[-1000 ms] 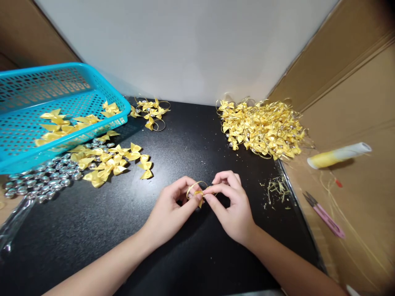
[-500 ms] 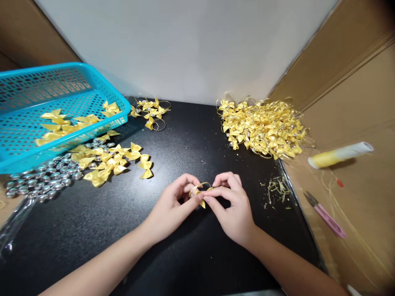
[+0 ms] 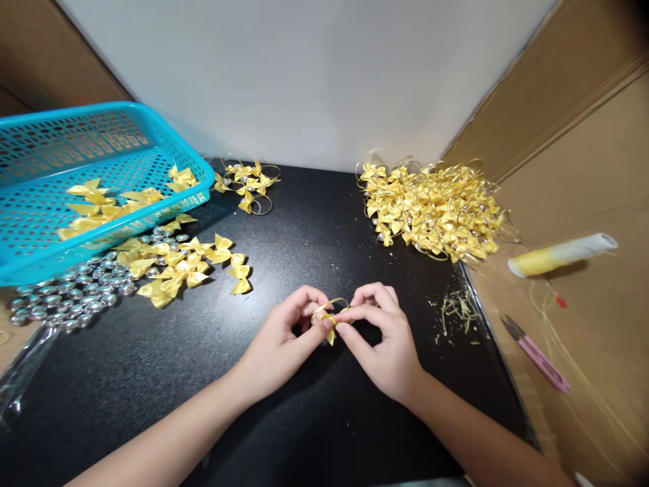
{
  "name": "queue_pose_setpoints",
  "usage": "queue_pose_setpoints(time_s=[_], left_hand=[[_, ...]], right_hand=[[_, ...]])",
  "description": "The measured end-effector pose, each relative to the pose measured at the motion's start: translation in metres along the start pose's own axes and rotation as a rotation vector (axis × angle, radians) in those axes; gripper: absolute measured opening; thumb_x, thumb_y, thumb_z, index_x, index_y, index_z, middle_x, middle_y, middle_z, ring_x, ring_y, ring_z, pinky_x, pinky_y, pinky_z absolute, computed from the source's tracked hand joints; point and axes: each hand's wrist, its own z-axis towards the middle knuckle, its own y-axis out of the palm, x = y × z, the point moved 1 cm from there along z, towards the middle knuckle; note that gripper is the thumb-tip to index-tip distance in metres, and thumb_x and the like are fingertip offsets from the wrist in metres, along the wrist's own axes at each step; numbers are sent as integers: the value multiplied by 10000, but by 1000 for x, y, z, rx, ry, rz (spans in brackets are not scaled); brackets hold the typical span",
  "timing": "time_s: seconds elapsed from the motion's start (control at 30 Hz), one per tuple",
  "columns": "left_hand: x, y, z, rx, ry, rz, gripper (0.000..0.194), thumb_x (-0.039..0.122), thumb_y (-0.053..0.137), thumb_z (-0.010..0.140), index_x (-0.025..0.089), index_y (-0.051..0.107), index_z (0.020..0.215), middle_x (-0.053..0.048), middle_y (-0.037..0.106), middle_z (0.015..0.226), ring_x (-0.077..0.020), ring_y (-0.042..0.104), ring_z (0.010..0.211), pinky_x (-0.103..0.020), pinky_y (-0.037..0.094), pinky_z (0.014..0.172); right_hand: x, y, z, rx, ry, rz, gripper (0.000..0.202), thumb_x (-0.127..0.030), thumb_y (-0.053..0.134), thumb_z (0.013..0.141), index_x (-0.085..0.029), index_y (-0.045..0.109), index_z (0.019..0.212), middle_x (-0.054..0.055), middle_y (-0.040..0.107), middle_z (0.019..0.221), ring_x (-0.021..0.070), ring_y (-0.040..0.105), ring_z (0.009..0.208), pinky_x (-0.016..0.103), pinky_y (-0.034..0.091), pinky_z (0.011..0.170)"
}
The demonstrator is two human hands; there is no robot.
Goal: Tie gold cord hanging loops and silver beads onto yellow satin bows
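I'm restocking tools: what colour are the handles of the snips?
Pink; the snips show best in the head view.

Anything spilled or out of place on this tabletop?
Mildly untidy: loose thread scraps litter the right side of the table, and some bows lie outside the basket, mixed with silver beads. Nothing looks damaged.

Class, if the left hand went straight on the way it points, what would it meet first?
Past the yellow bow it pinches, the left hand would probably meet the right hand first, though exact depth is unclear.
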Motion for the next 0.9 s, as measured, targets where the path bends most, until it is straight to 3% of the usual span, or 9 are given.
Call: queue_pose_setpoints(time_s=[0.23,0.57,0.9], left_hand=[[1,1,0,8,-3,47,159,324,592,865,197,533,941,28,601,683,-139,536,647,-260,389,637],[3,6,0,64,-76,-104,185,235,655,766,194,504,865,66,546,591,-98,461,549,-220,349,571],[-2,11,-1,175,-1,-60,136,108,589,723,194,497,773,94,439,577,-67,374,526,-181,293,508]], right_hand=[[-3,1,-1,20,-88,-69,121,-109,650,807,-200,708,752,31,556,803,175,517,806,345,462,737],[-6,5,-3,63,-133,-101,125,-119,630,823,-202,697,757,29,548,792,173,520,792,334,457,713],[-8,7,-8,69,-155,-118,114,-97,577,843,-180,635,789,34,520,829,170,522,809,330,439,727]])
